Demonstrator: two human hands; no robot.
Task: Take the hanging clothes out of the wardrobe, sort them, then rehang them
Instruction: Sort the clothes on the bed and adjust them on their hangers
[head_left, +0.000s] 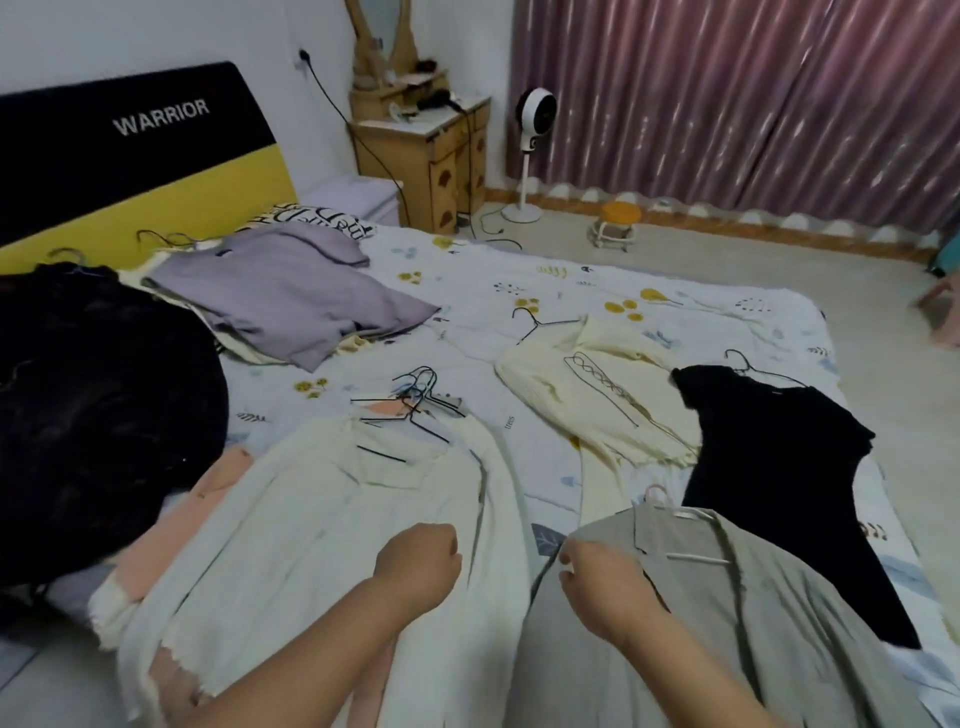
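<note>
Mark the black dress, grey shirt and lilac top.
black dress (769, 467), head view, waist area
grey shirt (769, 623), head view, front panel below the collar
lilac top (280, 296), head view, middle of body

The black pile (93, 415) at the frame's left is cut off by the edge. Both forearms leave the bottom edge. What the left hand (418, 564) grips cannot be told.

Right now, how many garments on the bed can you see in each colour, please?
Black: 2, a dress and a heap
Cream or white: 2
Lilac: 1
Grey: 1
Pink: 1, mostly covered
Total: 7
</note>
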